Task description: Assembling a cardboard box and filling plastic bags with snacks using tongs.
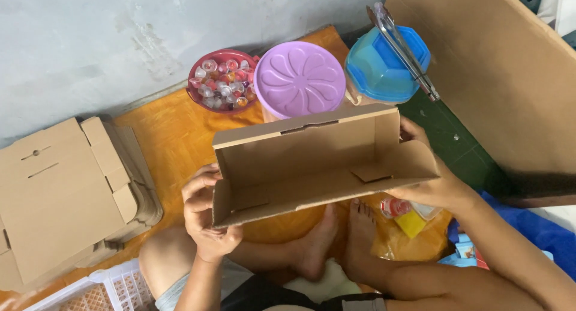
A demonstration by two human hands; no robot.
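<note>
Fingers (201, 185) of our left hand (204, 218) curl around the left end of the cardboard box (312, 161), pinching its side flap, thumb near the rim. Our right hand (435, 182) grips the right end, fingers wrapped under the folded flap and partly hidden behind it. We hold the half-folded box above our crossed legs, its open side facing us. Just behind it stand a purple lid (299, 79) on its tub, a red bowl (221, 81) of small clear capsules, and a blue container (384, 65) with metal tongs (405, 50) across it. Left of us lies a stack of flat cardboard blanks (66, 197) on the orange mat (174, 137), near a white plastic basket (102, 290).
</note>
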